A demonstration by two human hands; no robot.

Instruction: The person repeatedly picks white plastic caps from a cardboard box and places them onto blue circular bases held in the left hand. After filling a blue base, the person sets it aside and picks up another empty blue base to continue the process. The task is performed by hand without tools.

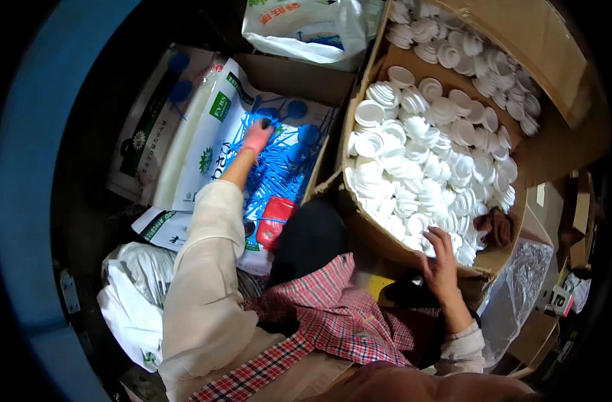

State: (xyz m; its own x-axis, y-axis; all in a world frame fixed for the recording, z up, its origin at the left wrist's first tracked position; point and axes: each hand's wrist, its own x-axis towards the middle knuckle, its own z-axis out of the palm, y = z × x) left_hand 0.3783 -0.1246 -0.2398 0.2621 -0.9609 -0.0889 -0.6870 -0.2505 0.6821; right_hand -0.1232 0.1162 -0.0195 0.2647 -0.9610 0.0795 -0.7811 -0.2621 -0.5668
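My left hand (pixel 256 139), covered in pink, reaches into a box (pixel 298 75) of blue plastic pieces with thin stems (pixel 272 175) and round heads. Its fingers are bunched together beside a blue round head (pixel 268 113); anything they grip is hidden. On the right, my right hand (pixel 442 268) is open, with fingers apart and bent over the near rim of a large cardboard box (pixel 386 242). Just beyond its fingertips lies a heap of white round plastic caps (pixel 413 167). A red packet (pixel 275 221) lies among the blue stems near my knee.
A white plastic bag (pixel 306 30) stands behind the blue pieces. Brown cloth (pixel 495 228) lies in the cap box's near right corner. White bags (pixel 137 295) sit at lower left. A printed carton (pixel 148 127) stands at left, with clear plastic sheeting (pixel 520 288) at right.
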